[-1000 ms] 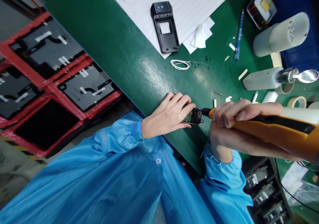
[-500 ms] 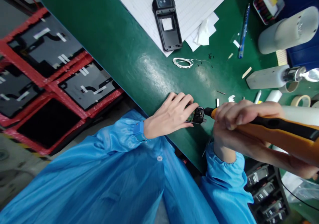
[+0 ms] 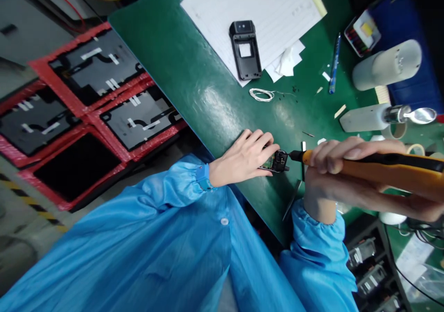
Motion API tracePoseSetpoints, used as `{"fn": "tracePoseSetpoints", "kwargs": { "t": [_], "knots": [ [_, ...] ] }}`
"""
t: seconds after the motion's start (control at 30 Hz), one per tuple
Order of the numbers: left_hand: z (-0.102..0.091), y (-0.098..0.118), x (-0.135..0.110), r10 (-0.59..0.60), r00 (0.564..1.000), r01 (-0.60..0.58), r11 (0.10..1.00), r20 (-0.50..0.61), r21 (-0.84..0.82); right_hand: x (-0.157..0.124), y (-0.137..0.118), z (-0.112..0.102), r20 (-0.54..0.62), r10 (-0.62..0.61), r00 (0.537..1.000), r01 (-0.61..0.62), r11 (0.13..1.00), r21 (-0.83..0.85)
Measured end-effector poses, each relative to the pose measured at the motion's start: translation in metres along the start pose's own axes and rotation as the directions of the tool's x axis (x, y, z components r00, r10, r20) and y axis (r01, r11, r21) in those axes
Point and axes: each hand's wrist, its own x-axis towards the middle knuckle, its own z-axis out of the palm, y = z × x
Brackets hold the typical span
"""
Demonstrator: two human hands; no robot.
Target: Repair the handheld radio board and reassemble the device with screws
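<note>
My left hand (image 3: pixel 244 158) lies on the green table mat (image 3: pixel 194 85), fingers closed round a small black part with a green circuit board (image 3: pixel 277 161) and pinning it down. My right hand (image 3: pixel 333 173) is wrapped round an orange and black electric screwdriver (image 3: pixel 385 169). Its dark tip touches the right side of the small part. Both arms wear blue coat sleeves.
A black device housing (image 3: pixel 245 49) lies on white paper sheets (image 3: pixel 263 11) at the back. A white wire coil (image 3: pixel 261 94), a blue pen (image 3: pixel 334 63), white cylinders (image 3: pixel 385 64), tape rolls and small scraps sit to the right. Red trays with black panels (image 3: pixel 104 104) stand left of the table.
The view has shifted, so the table things appear lower and further right. Both hands hold the same grip, with the screwdriver tip still against the small part.
</note>
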Motion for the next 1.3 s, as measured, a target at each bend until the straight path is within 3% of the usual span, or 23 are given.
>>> {"fn": "tracePoseSetpoints", "kwargs": {
  "t": [0.2, 0.33, 0.5, 0.63, 0.73, 0.8, 0.9, 1.03, 1.1, 1.23, 1.3],
  "knots": [
    [0.000, 0.000, -0.001, -0.029, 1.000, 0.028, 0.999, -0.006, -0.025, 0.022, -0.007, -0.026, -0.172, -0.007, 0.985, 0.006, 1.000, -0.005],
    [0.002, -0.001, -0.003, -0.042, 0.999, 0.040, 0.996, -0.027, -0.082, 0.039, 0.018, -0.037, -0.428, 0.043, 0.903, -0.038, 0.999, 0.020],
    [0.004, -0.009, -0.007, -0.110, 0.984, 0.056, 0.938, -0.140, -0.343, 0.043, 0.045, -0.053, -0.438, 0.161, 0.884, -0.175, 0.985, 0.009],
    [0.002, -0.016, -0.007, -0.235, 0.947, 0.020, 0.721, -0.217, -0.693, 0.041, 0.049, -0.062, -0.380, 0.197, 0.904, -0.210, 0.978, 0.007],
    [-0.002, -0.019, -0.007, -0.373, 0.923, 0.078, 0.422, -0.094, -0.903, 0.041, 0.050, -0.064, -0.349, 0.198, 0.916, -0.227, 0.973, -0.045],
    [-0.006, -0.020, -0.008, -0.417, 0.909, 0.144, 0.259, 0.023, -0.955, 0.040, 0.051, -0.063, -0.338, 0.199, 0.920, -0.237, 0.968, -0.076],
    [-0.009, -0.020, -0.008, -0.443, 0.885, 0.204, 0.094, 0.143, -0.974, 0.034, 0.054, -0.059, -0.337, 0.198, 0.920, -0.247, 0.963, -0.109],
    [-0.011, -0.021, -0.005, -0.500, 0.823, 0.181, -0.220, 0.270, -0.959, 0.019, 0.060, -0.055, -0.424, 0.137, 0.895, -0.231, 0.957, -0.178],
    [-0.013, -0.023, -0.003, -0.479, 0.825, 0.173, -0.292, 0.301, -0.941, 0.008, 0.061, -0.057, -0.510, 0.074, 0.857, -0.213, 0.952, -0.220],
    [-0.020, -0.026, -0.002, -0.389, 0.843, 0.223, -0.376, 0.372, -0.899, -0.021, 0.044, -0.059, -0.680, -0.071, 0.730, -0.176, 0.942, -0.287],
    [-0.022, -0.027, -0.001, -0.354, 0.847, 0.246, -0.400, 0.397, -0.883, -0.039, 0.025, -0.052, -0.689, -0.122, 0.714, -0.129, 0.945, -0.301]
  ]
}}
